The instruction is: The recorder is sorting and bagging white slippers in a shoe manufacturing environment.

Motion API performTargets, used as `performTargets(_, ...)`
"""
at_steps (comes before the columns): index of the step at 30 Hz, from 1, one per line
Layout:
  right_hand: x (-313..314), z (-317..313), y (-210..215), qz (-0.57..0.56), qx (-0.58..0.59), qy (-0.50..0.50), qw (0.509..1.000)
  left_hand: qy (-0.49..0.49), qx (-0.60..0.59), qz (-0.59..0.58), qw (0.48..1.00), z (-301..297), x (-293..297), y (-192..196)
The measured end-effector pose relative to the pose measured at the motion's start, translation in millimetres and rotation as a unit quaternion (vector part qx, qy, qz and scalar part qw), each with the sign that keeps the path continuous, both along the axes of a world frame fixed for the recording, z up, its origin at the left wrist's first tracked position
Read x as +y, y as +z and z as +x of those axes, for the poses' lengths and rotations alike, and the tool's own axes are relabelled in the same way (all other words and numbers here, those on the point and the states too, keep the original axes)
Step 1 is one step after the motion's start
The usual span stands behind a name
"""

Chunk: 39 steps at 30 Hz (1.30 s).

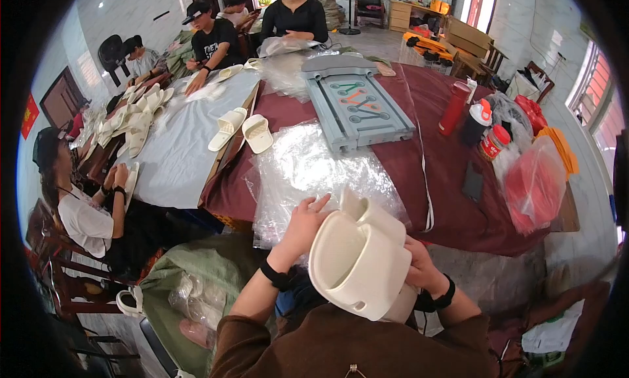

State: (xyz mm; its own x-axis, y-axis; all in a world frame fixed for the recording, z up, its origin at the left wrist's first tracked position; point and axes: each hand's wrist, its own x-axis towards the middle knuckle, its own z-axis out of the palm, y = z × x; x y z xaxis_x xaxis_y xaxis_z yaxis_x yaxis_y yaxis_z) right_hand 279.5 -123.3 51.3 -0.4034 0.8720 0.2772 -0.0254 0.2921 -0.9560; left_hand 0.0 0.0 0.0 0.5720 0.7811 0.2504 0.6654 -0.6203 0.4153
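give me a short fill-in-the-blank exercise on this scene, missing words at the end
The right hand holds cream slippers, and its wristband is ____.
The gray board lies to the ____ of the tall red bottle.
The person facing us across the table wears a black face ____.

black; left; mask

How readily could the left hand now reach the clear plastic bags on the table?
Probably yes: the left hand is close to the clear plastic bags, nothing visible between; the cream slippers are to its right.
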Motion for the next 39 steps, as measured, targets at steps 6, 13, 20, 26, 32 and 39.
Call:
performTargets(6,6,2,-3,0.048,-0.095,0.031,0.994,0.021,-0.189,-0.088,0.978,10,13,32)
performTargets(13,-9,14,-9,0.088,-0.202,-0.004,0.975,0.066,-0.19,-0.083,0.976,15,3,49)
performTargets(20,-11,8,-9,0.103,-0.282,-0.192,0.934,-0.008,-0.097,0.06,0.993,12,-6,56)
performTargets(26,-1,15,-11,0.141,-0.333,-0.228,0.904,-0.046,-0.139,0.024,0.989,9,-7,55)
performTargets(32,4,5,-3,0.18,-0.361,-0.225,0.887,-0.064,-0.117,0.052,0.99,24,-10,54)
performTargets(39,14,-5,-2,0.149,-0.362,-0.153,0.907,-0.09,-0.113,0.04,0.989,38,-8,63)
